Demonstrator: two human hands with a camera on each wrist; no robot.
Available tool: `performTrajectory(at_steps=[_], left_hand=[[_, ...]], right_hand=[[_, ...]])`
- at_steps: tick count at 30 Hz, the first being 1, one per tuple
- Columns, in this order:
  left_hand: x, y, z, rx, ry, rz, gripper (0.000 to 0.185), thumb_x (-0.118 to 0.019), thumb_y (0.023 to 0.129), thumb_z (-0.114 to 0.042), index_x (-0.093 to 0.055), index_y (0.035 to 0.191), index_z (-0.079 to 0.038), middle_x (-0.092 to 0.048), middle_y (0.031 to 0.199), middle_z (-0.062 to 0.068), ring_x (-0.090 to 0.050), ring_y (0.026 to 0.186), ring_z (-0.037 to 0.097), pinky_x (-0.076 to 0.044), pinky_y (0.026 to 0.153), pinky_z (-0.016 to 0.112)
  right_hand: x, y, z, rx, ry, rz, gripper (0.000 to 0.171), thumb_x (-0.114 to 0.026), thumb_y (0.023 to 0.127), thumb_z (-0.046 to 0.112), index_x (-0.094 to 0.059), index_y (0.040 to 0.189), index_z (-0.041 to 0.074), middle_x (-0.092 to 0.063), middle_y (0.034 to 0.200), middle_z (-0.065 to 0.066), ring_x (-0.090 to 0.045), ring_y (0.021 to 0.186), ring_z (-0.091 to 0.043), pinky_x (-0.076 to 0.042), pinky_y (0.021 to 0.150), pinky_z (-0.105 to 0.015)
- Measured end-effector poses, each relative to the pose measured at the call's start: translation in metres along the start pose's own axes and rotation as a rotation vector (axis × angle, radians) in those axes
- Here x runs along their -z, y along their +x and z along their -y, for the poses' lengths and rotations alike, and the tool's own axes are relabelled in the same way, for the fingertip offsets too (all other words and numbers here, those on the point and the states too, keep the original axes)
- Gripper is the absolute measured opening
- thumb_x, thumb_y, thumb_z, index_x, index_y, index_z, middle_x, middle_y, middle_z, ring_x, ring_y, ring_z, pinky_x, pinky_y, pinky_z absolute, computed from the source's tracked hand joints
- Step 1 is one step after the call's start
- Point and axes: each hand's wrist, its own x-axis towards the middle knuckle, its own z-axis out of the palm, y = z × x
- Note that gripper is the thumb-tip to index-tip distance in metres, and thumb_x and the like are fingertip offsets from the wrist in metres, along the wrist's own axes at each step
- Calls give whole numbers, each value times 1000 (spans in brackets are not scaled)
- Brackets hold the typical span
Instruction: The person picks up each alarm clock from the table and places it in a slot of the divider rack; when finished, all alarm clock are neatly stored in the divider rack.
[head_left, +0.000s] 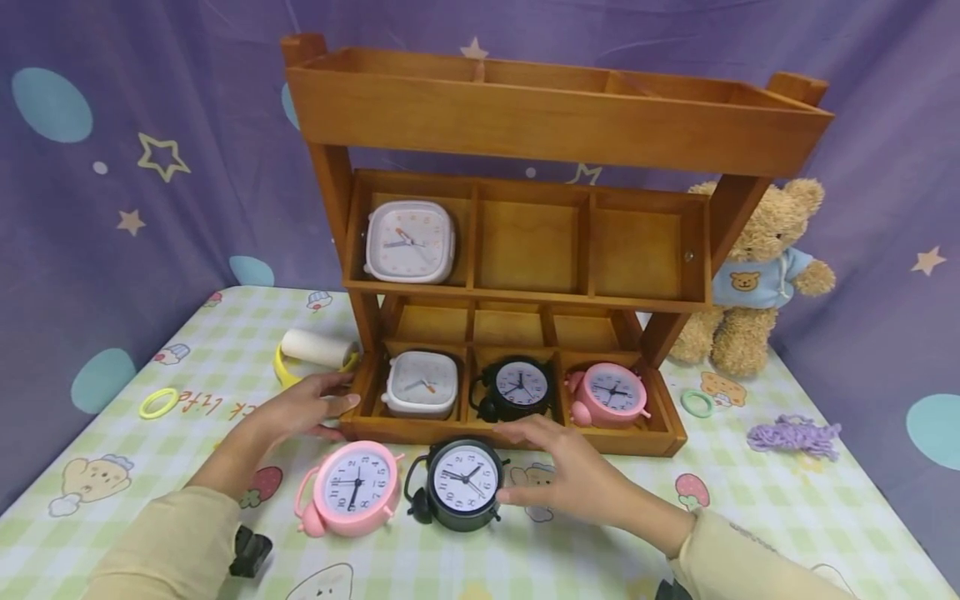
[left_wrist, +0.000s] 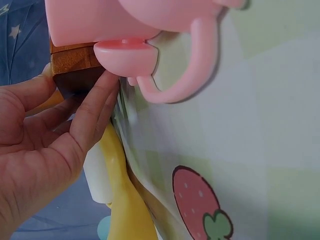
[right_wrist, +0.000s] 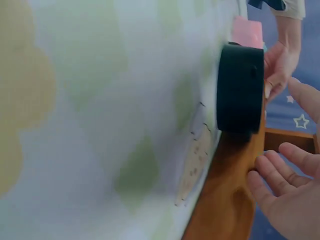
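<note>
While scanning from the left edge of the tabletop [head_left: 112, 454], found a yellow-green ring [head_left: 158, 403], then a white roll [head_left: 315, 348] in a yellow holder just beside the wooden shelf [head_left: 525, 125]. Saw the left grip [head_left: 300, 408] open, fingers straight, fingertips touching the shelf's lower left front corner and holding nothing. Noted, on the tabletop just in front of the shelf, a pink clock [head_left: 354, 487] face up, with a black clock [head_left: 461, 483] just beside it on the right. Found the right grip [head_left: 566, 471] open too, fingers relaxed and spread about the black clock's right side, thumb at its rim, not closed round it. Counted in the bottom tray a white square clock [head_left: 422, 383], a dark clock [head_left: 517, 387] and a rose clock [head_left: 611, 393], one per compartment. Farther right, saw a green ring [head_left: 697, 403], purple yarn [head_left: 795, 435] and a teddy bear [head_left: 757, 275].
</note>
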Motion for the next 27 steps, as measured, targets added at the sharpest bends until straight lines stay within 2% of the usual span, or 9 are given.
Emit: performTrajectory(at_steps=[8, 15, 27], left_hand=[[1, 1, 1, -14, -3, 3, 63, -45, 108, -8, -11, 152, 21, -24, 149, 46, -49, 127, 54, -62, 87, 46], [0, 1, 1, 5, 1, -4, 62, -45, 108, -8, -11, 152, 20, -24, 149, 45, -50, 126, 53, -62, 86, 45], [1, 1, 0, -3, 3, 0, 62, -44, 108, -7, -11, 151, 21, -24, 148, 46, -52, 124, 51, -63, 85, 45]], right_hand=[[-16, -1, -1, -28, -11, 92, 86, -84, 81, 49, -50, 149, 9, -54, 145, -6, -54, 129, -25, -46, 110, -53], [-26, 6, 1, -40, -49, 123, 94, -85, 78, 52, -45, 151, 9, -53, 143, -7, -51, 131, -25, -45, 112, -52], [-41, 12, 6, -91, -68, 66, 102, -87, 73, 57, -43, 149, 7, -52, 146, -9, -52, 130, -27, -46, 110, -52]])
